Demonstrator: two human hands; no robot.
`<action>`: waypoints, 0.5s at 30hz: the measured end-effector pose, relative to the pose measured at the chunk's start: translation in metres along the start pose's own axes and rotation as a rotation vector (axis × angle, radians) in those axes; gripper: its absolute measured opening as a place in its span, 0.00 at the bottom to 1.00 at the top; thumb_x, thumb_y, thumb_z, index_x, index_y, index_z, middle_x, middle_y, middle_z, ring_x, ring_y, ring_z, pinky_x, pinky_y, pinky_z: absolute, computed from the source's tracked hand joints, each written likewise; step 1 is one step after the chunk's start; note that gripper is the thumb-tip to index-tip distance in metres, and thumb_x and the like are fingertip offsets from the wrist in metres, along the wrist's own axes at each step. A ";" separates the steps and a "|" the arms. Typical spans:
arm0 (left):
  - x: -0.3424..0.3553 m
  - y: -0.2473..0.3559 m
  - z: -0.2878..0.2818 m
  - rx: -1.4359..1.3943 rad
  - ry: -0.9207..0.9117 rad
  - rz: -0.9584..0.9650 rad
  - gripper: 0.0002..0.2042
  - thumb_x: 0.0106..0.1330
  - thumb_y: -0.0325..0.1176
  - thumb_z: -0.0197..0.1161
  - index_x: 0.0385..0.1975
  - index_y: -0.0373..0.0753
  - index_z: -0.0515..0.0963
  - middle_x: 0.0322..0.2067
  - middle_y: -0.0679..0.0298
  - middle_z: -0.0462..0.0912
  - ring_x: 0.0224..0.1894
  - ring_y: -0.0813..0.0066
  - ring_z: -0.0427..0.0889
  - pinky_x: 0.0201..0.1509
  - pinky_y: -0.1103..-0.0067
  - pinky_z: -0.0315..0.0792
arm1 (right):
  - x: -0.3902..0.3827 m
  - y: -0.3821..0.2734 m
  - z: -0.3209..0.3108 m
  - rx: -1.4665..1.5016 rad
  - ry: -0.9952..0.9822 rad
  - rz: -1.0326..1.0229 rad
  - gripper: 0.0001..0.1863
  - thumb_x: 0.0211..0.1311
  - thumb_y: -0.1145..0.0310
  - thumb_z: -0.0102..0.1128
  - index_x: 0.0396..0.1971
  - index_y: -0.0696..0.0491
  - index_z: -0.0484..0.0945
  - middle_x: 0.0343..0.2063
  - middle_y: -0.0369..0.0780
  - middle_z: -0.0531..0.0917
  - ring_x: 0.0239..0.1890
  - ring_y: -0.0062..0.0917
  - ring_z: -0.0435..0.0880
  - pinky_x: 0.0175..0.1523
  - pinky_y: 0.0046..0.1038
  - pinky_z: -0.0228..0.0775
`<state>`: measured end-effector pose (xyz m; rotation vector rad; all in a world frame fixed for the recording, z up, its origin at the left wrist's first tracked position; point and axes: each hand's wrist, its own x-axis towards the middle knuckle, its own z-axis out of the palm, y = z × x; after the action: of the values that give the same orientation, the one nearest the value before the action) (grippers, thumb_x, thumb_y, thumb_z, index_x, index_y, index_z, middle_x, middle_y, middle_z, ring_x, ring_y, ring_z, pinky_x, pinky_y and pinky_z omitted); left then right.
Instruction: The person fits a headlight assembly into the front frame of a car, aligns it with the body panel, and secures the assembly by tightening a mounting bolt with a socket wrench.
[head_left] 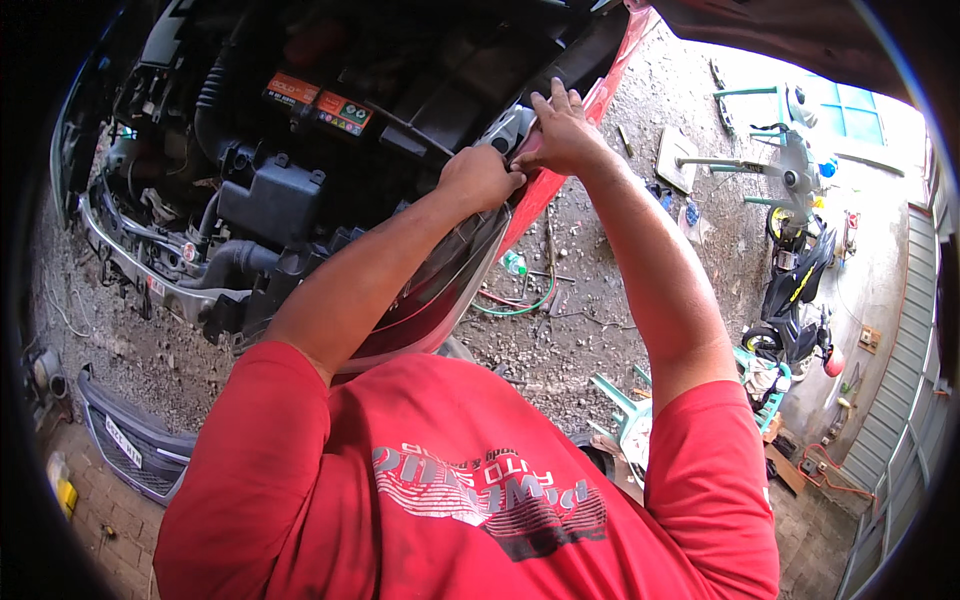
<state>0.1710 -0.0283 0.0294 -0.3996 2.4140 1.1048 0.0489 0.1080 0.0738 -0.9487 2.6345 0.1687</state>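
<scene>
My left hand [480, 180] is closed at the front corner of the open engine bay, thumb and finger pinched on something too small to make out. Just right of it, my right hand [565, 135] rests on the inner edge of the red fender [608, 85], fingers spread and thumb near my left hand. A silver-grey metal part [505, 128] lies partly hidden between them. Below my hands is the long lamp housing [455, 290] with its clear and red lens, partly covered by my left arm.
A battery [318, 103] and black hoses [235, 262] fill the engine bay. A detached bumper [135, 440] lies lower left. On the gravel are a bottle [515, 263] and green hose [520, 310]. Plastic chairs [625, 410] and a motorbike [795, 280] stand right, near a corrugated wall [880, 350].
</scene>
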 end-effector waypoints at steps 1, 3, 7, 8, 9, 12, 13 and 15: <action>-0.003 0.000 -0.005 0.010 -0.024 0.025 0.22 0.68 0.57 0.69 0.47 0.45 0.91 0.40 0.54 0.92 0.49 0.55 0.90 0.56 0.62 0.81 | -0.001 0.004 0.003 0.019 0.023 -0.024 0.64 0.45 0.42 0.87 0.80 0.49 0.61 0.82 0.60 0.50 0.82 0.64 0.50 0.82 0.53 0.54; -0.008 -0.004 -0.011 -0.029 -0.081 0.025 0.26 0.65 0.58 0.71 0.51 0.43 0.90 0.44 0.52 0.91 0.52 0.54 0.90 0.58 0.63 0.80 | -0.004 0.013 0.009 0.062 0.066 -0.079 0.60 0.50 0.42 0.84 0.80 0.46 0.62 0.82 0.60 0.50 0.82 0.62 0.51 0.82 0.51 0.54; -0.043 -0.026 -0.006 -0.067 0.049 0.129 0.39 0.59 0.60 0.76 0.67 0.41 0.80 0.61 0.48 0.84 0.64 0.50 0.83 0.69 0.63 0.75 | -0.040 0.023 0.018 0.464 0.464 0.079 0.46 0.62 0.48 0.77 0.77 0.47 0.67 0.80 0.59 0.54 0.82 0.56 0.55 0.82 0.46 0.57; -0.057 -0.036 -0.004 -0.001 0.086 0.129 0.44 0.58 0.61 0.77 0.71 0.41 0.73 0.65 0.47 0.79 0.68 0.49 0.79 0.72 0.62 0.72 | -0.055 0.025 0.029 0.526 0.549 0.131 0.43 0.64 0.53 0.76 0.75 0.50 0.69 0.78 0.60 0.59 0.81 0.55 0.59 0.81 0.46 0.58; -0.073 -0.042 -0.002 0.074 0.113 0.150 0.50 0.56 0.62 0.78 0.75 0.41 0.67 0.70 0.46 0.74 0.72 0.47 0.74 0.75 0.61 0.70 | -0.076 0.032 0.047 0.598 0.588 0.180 0.42 0.65 0.55 0.76 0.75 0.52 0.69 0.77 0.59 0.62 0.80 0.54 0.61 0.80 0.45 0.59; -0.113 -0.048 0.000 0.242 0.096 0.090 0.60 0.53 0.63 0.80 0.82 0.42 0.53 0.78 0.42 0.61 0.78 0.42 0.64 0.80 0.58 0.63 | -0.144 0.036 0.132 0.793 0.572 0.378 0.37 0.65 0.59 0.74 0.70 0.58 0.72 0.68 0.57 0.75 0.74 0.51 0.71 0.78 0.45 0.61; -0.121 -0.045 0.002 0.294 0.075 0.053 0.63 0.52 0.63 0.80 0.83 0.43 0.49 0.79 0.40 0.57 0.80 0.41 0.61 0.81 0.57 0.61 | -0.169 0.031 0.169 0.881 0.509 0.473 0.37 0.66 0.57 0.73 0.70 0.59 0.73 0.69 0.57 0.75 0.73 0.50 0.72 0.78 0.44 0.61; -0.131 -0.040 0.013 0.407 0.143 0.021 0.65 0.51 0.64 0.81 0.84 0.43 0.47 0.79 0.38 0.56 0.80 0.40 0.60 0.81 0.56 0.61 | -0.216 0.009 0.235 1.067 0.290 0.649 0.37 0.65 0.56 0.74 0.69 0.60 0.74 0.66 0.57 0.79 0.70 0.51 0.77 0.74 0.43 0.68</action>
<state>0.3043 -0.0348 0.0639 -0.3255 2.6896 0.5831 0.2629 0.2961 -0.0708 0.2529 2.5619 -1.1671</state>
